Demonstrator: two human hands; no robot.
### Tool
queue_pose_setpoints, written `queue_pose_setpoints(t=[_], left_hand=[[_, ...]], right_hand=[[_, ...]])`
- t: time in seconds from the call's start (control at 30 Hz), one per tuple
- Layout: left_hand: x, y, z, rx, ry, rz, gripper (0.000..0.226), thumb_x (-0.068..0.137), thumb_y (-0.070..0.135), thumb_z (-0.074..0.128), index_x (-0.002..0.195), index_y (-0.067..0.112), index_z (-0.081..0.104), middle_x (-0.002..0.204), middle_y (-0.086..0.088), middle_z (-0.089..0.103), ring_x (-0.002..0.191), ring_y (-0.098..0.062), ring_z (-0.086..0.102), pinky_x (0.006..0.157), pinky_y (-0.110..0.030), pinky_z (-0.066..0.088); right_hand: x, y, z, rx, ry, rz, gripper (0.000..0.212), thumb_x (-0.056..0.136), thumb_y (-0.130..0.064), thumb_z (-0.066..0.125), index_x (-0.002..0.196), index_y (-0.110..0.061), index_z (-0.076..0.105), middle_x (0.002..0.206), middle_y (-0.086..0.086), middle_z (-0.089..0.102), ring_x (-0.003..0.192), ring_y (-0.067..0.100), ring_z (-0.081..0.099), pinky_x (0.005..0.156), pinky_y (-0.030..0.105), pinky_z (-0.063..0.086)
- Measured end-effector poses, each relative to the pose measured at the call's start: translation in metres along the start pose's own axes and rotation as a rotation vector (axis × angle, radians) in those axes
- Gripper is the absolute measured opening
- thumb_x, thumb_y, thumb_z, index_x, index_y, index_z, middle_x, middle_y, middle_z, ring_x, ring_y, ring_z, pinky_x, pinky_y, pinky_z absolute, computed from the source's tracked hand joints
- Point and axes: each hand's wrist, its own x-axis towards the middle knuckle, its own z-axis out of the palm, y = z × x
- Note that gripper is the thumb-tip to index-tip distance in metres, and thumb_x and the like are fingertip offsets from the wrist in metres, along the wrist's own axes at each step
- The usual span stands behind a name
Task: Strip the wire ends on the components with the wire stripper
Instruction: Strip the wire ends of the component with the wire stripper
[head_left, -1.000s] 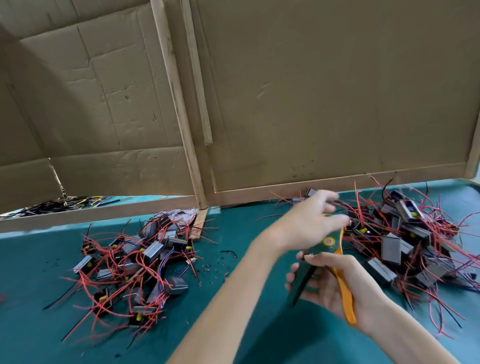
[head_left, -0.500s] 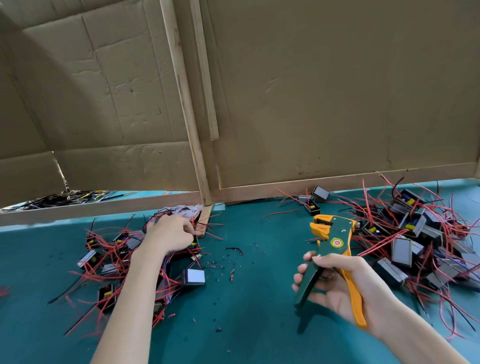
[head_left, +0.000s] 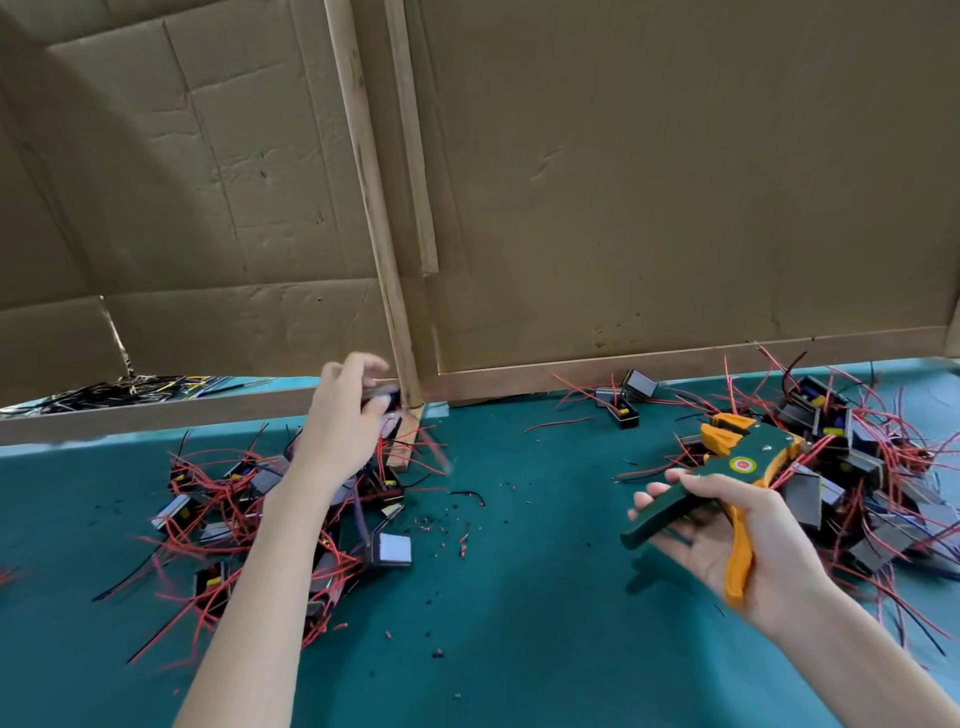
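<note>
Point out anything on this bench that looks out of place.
Red and black insulation scraps litter the green mat between the left component pile and the right component pile. A short wooden strip on the cardboard wall ends partway down, as if loose. Nothing else stands out.

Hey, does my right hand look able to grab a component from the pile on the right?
Probably not yet. The right hand is full, holding the wire stripper. The right pile lies just beyond it with nothing between, so reach isn't the problem.
</note>
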Motion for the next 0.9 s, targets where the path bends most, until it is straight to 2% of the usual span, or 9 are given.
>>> queue_pose_setpoints(t=[0.1,0.17,0.23,0.3,0.43,0.57,0.63,0.73,0.9], left_hand=[[-0.003,0.026,0.006,-0.126,0.187,0.084,0.026,0.096,0.007,0.052,0.118,0.016,0.059,0.109,-0.006,0.041,0.092,-0.01,0.048,0.083,-0.005,0.028],[-0.006,0.041,0.011,-0.178,0.235,0.1,0.019,0.092,0.008,0.056,0.105,0.018,0.066,0.1,-0.003,0.046,0.081,-0.001,0.049,0.074,0.0,0.03],[-0.009,0.052,0.022,-0.162,0.12,0.057,0.015,0.084,0.008,0.062,0.086,0.022,0.069,0.089,0.0,0.054,0.077,-0.002,0.052,0.064,-0.006,0.033],[-0.018,0.058,0.042,-0.103,-0.112,-0.013,0.014,0.08,0.01,0.065,0.076,0.023,0.069,0.08,0.001,0.064,0.076,-0.015,0.058,0.058,-0.017,0.036],[-0.044,0.056,0.081,0.137,-0.437,-0.083,0.011,0.079,0.016,0.063,0.081,0.02,0.073,0.092,-0.002,0.072,0.091,-0.023,0.064,0.074,-0.026,0.048],[-0.046,0.046,0.086,0.318,-0.453,0.044,0.018,0.083,0.016,0.058,0.096,0.024,0.068,0.102,0.002,0.068,0.103,-0.022,0.059,0.084,-0.032,0.04],[-0.044,0.043,0.086,0.285,-0.474,0.156,0.026,0.083,0.012,0.058,0.104,0.025,0.065,0.104,0.006,0.066,0.105,-0.017,0.055,0.088,-0.032,0.034],[-0.05,0.043,0.09,0.125,-0.504,0.179,0.018,0.086,0.018,0.06,0.102,0.022,0.066,0.097,0.007,0.069,0.097,-0.015,0.06,0.094,-0.033,0.042],[-0.057,0.04,0.101,-0.099,-0.489,0.163,0.002,0.087,0.019,0.064,0.086,0.018,0.065,0.083,0.005,0.071,0.082,-0.011,0.064,0.083,-0.031,0.05]], right_hand=[[0.0,0.002,0.0,-0.019,0.001,-0.006,0.009,0.09,-0.004,0.051,0.093,0.001,0.058,0.071,0.018,0.067,0.067,0.034,0.072,0.062,0.049,0.061],[-0.001,0.005,0.001,-0.036,-0.002,0.0,0.01,0.091,-0.003,0.05,0.094,0.002,0.058,0.072,0.019,0.067,0.068,0.035,0.072,0.062,0.049,0.061],[-0.002,0.007,0.003,-0.044,-0.011,0.015,0.01,0.09,-0.003,0.05,0.093,0.002,0.058,0.073,0.02,0.066,0.067,0.036,0.072,0.062,0.049,0.061],[-0.003,0.008,0.003,-0.052,-0.019,0.037,0.01,0.09,-0.003,0.05,0.092,0.002,0.058,0.074,0.02,0.065,0.066,0.036,0.071,0.062,0.049,0.061],[-0.004,0.009,0.004,-0.067,-0.027,0.062,0.011,0.088,-0.002,0.051,0.093,0.003,0.059,0.075,0.021,0.065,0.068,0.037,0.071,0.062,0.049,0.061],[-0.003,0.008,0.003,-0.069,-0.036,0.059,0.011,0.088,-0.003,0.051,0.093,0.003,0.06,0.077,0.021,0.066,0.07,0.038,0.071,0.061,0.049,0.06],[-0.003,0.008,0.003,-0.07,-0.037,0.054,0.011,0.088,-0.003,0.051,0.092,0.003,0.06,0.076,0.021,0.066,0.07,0.038,0.071,0.061,0.049,0.06],[-0.003,0.008,0.003,-0.073,-0.038,0.054,0.011,0.088,-0.002,0.052,0.091,0.003,0.06,0.076,0.022,0.066,0.07,0.038,0.071,0.061,0.048,0.06],[-0.004,0.009,0.004,-0.084,-0.04,0.062,0.011,0.087,-0.002,0.052,0.092,0.003,0.06,0.077,0.021,0.065,0.071,0.038,0.071,0.064,0.049,0.061]])
